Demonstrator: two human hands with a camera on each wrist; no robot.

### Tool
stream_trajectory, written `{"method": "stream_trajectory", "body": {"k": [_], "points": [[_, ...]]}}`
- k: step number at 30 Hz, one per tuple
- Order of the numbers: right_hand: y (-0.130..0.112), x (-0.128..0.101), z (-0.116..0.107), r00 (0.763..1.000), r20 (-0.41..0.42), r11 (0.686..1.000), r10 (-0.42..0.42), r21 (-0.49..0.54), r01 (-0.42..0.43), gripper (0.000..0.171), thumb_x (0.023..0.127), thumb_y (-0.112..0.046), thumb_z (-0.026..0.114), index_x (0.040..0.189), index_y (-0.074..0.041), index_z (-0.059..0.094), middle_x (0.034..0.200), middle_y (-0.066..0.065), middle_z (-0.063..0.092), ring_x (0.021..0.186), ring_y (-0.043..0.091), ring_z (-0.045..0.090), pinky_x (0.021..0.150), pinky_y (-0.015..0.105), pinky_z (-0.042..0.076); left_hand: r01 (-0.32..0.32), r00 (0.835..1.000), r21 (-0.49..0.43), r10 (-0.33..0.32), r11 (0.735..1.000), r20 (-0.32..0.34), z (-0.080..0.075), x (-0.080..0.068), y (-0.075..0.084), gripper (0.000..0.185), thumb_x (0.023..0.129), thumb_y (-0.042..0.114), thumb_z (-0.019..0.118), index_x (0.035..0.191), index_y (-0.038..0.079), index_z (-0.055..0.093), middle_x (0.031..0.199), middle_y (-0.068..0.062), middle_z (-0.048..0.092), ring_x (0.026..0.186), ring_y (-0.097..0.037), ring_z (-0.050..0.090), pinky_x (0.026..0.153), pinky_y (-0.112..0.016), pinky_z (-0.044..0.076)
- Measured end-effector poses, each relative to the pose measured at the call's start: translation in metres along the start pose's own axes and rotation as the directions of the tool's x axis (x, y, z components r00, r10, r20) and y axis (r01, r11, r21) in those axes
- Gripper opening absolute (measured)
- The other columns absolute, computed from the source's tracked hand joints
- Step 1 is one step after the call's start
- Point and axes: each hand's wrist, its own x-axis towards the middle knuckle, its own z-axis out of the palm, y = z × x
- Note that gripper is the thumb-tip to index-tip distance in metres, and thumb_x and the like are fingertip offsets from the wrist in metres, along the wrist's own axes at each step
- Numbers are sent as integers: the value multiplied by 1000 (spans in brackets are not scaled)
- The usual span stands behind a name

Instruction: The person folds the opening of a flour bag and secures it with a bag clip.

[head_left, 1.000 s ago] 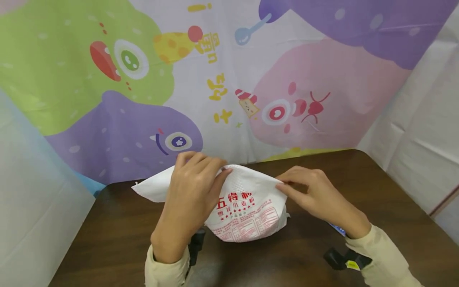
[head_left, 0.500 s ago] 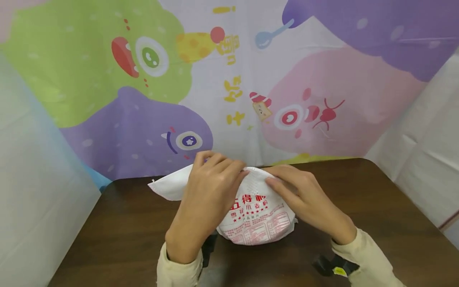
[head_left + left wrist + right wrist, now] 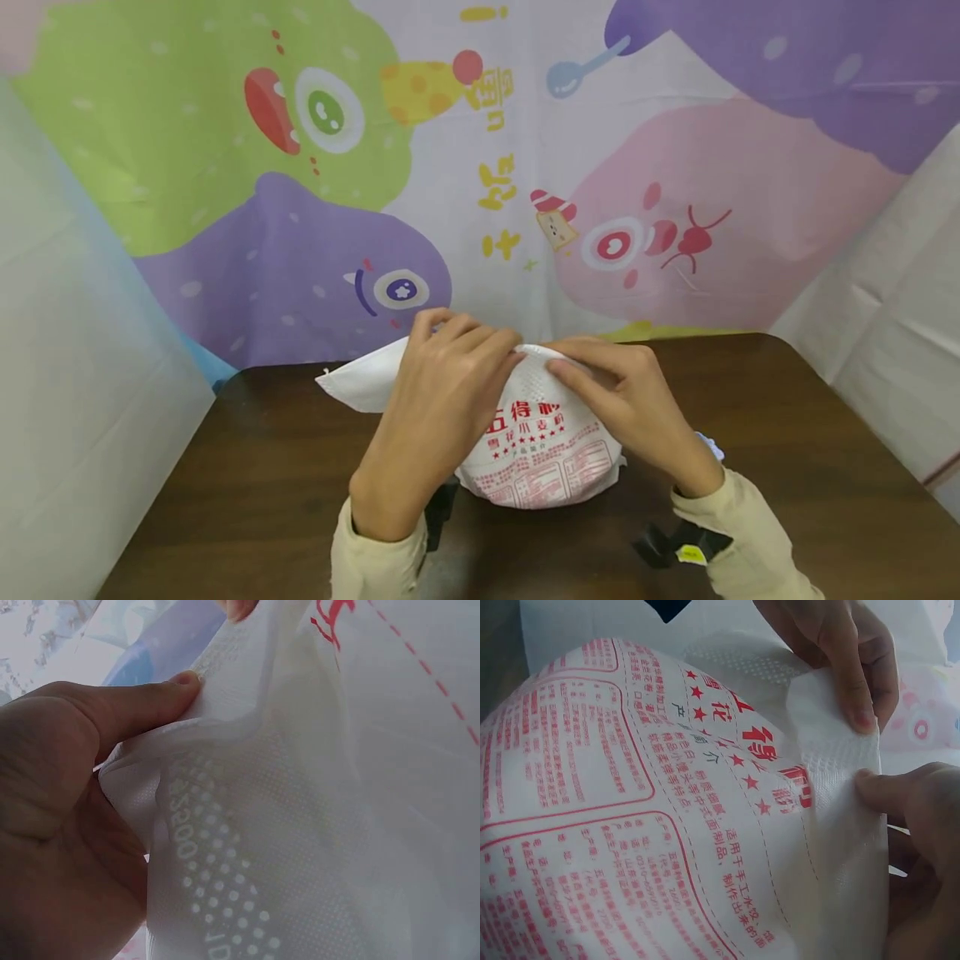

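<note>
A white woven bag (image 3: 543,458) with red printing stands on the dark wooden table (image 3: 765,475). Its top flap (image 3: 360,385) sticks out to the left. My left hand (image 3: 480,350) grips the bag's top edge from the left, fingers curled over the fold. My right hand (image 3: 577,367) pinches the same edge just beside it, and the fingertips of both hands nearly touch. In the left wrist view my thumb (image 3: 150,697) presses the folded fabric (image 3: 300,825). The right wrist view shows the printed side (image 3: 630,810), my right thumb (image 3: 900,795) and the left fingers (image 3: 840,667) on the edge.
A colourful cartoon backdrop (image 3: 300,167) hangs right behind the table. White sheets close off the left (image 3: 75,417) and the right (image 3: 900,333). Bare dark tabletop lies on both sides of the bag. A black camera mount (image 3: 675,546) sits on my right wrist.
My right hand has slid left along the bag's top edge until it met the left hand. The left hand has kept its grip on the fold.
</note>
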Motion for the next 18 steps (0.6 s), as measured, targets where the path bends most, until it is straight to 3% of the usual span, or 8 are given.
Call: {"method": "stream_trajectory", "body": {"k": [8, 18], "points": [[3, -4, 4, 996, -38, 987, 78, 142, -72, 17, 89, 0, 71, 104, -7, 78, 100, 1, 74, 82, 16, 68, 68, 27, 56, -6, 1000, -15, 6, 1000, -4, 2, 1, 0, 1, 92, 10, 69, 91, 11, 70, 80, 0, 71, 81, -19, 62, 89, -42, 41], [5, -2, 2, 996, -54, 991, 67, 116, -60, 13, 88, -6, 74, 99, -10, 80, 98, -1, 74, 82, 15, 69, 69, 30, 57, 1, 1000, -40, -2, 999, -19, 4, 2, 0, 5, 93, 10, 68, 95, 9, 72, 82, 0, 72, 83, -21, 63, 91, -44, 41]]}}
